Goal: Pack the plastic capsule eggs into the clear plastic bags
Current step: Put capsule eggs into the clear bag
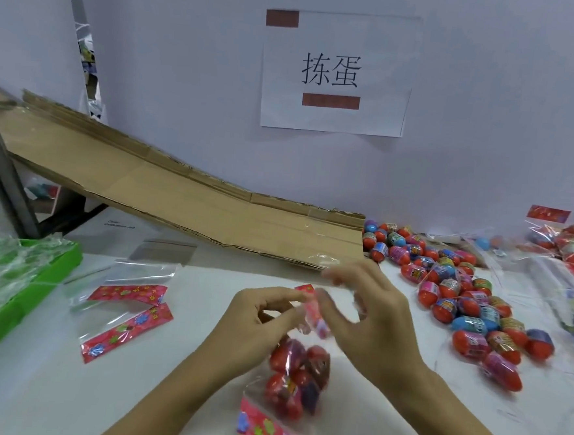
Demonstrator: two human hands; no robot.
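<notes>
White table (46,387) against pale wall; paper sign (336,71) above. Cardboard ramp (178,192) slopes down to loose capsule eggs (469,308) at right. Filled bag (292,384) of eggs at centre. Left hand (254,320) pinches bag top; right hand (370,315) pinches same top, remaining fingers spread. Empty bags (126,308) lie left, beside green tray (19,283).
</notes>
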